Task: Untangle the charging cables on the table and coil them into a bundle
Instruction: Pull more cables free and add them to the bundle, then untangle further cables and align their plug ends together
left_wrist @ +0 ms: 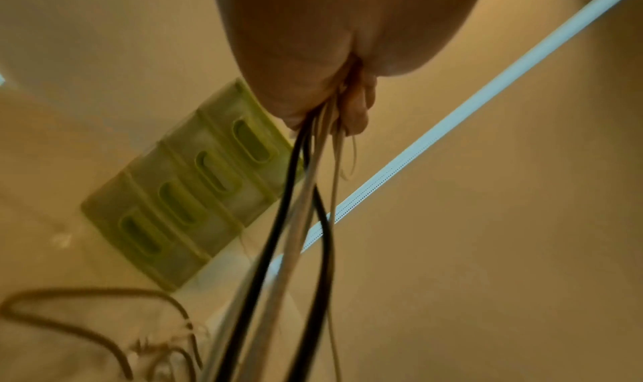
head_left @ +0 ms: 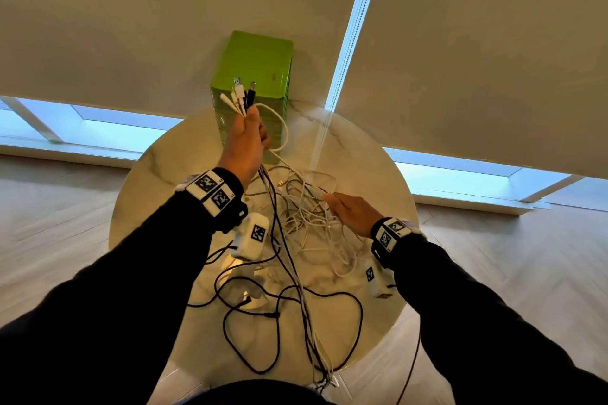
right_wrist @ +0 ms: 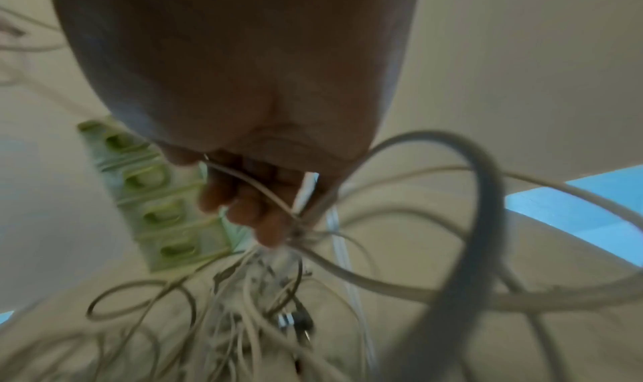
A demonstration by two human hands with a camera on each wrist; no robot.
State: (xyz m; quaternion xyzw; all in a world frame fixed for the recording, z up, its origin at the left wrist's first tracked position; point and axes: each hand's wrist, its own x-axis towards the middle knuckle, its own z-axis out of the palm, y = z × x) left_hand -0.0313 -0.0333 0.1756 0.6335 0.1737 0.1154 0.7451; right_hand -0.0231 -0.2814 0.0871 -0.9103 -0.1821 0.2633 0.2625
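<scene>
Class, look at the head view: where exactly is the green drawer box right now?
The green drawer box stands at the far edge of the round table, against the blind, directly behind the raised left hand gripping the cable ends.

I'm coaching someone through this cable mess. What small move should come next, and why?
Probably draw the right hand down the white cables, combing loops apart: the left hand grips the gathered plug ends raised, while the strands below lie tangled on the table.

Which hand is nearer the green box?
Left. The left hand grips cable ends raised right in front of the green box; the right hand is lower, in the white cable tangle.
</scene>
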